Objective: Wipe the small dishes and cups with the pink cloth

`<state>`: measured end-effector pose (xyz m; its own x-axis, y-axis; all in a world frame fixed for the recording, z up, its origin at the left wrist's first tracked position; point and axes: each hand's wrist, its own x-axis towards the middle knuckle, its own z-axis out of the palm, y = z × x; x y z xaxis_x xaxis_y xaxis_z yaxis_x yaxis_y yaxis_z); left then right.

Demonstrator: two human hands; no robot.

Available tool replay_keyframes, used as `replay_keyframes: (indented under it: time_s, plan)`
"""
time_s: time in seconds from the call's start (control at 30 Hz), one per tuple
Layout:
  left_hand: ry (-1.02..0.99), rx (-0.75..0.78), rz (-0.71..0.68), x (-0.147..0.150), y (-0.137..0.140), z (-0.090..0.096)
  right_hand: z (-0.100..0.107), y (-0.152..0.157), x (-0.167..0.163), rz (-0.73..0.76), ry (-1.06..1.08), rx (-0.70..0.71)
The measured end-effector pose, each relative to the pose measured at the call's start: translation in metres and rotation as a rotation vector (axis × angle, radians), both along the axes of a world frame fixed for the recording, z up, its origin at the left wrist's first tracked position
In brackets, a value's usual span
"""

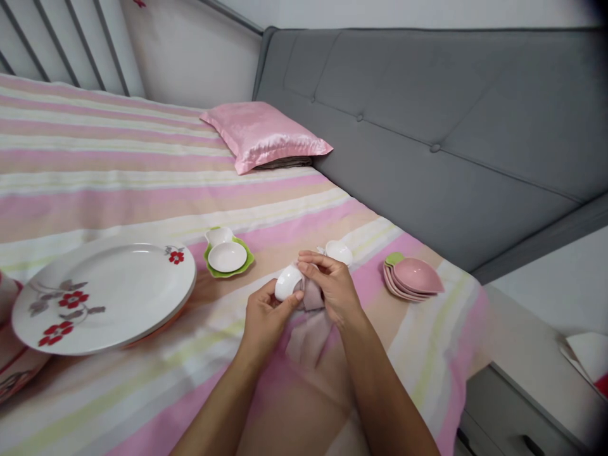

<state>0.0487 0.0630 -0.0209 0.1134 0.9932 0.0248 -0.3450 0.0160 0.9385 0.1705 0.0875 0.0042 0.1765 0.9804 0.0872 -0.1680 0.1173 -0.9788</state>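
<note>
A small white bowl is held up over the bed, tilted on its side. My left hand grips its lower left edge between thumb and fingers. My right hand is closed on a pale mauve cloth, pressing it against the bowl's right side; the cloth's loose end hangs below. Just behind my right hand lies another small white dish, partly covered by the fingers. To the left a white dish rests on a green leaf-edged dish. Stacked pink leaf-shaped dishes lie to the right.
Large white plates with red flowers are stacked at the left, beside a partly seen patterned vessel. A pink satin pillow lies by the grey headboard. A bedside cabinet stands at the right, below the striped bedsheet's edge.
</note>
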Motion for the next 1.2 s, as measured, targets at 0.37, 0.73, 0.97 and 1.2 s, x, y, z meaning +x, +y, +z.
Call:
replay_keyframes:
  time_s: [0.37,0.73,0.97,1.2]
  plan:
    - [-0.261,-0.133,0.016,0.001,0.001,0.002,-0.001,0.001,0.000,-0.030,0.024,-0.048]
    - [-0.505,-0.237,0.025,-0.004,0.005,0.008,-0.001,0.000,0.003,-0.013,-0.159,0.063]
    - [-0.384,-0.162,-0.009,-0.002,0.003,0.003,0.010,-0.005,-0.001,0.047,-0.555,0.318]
    - [-0.308,-0.121,-0.011,-0.001,0.001,0.003,0.009,-0.008,-0.003,-0.036,-0.695,0.386]
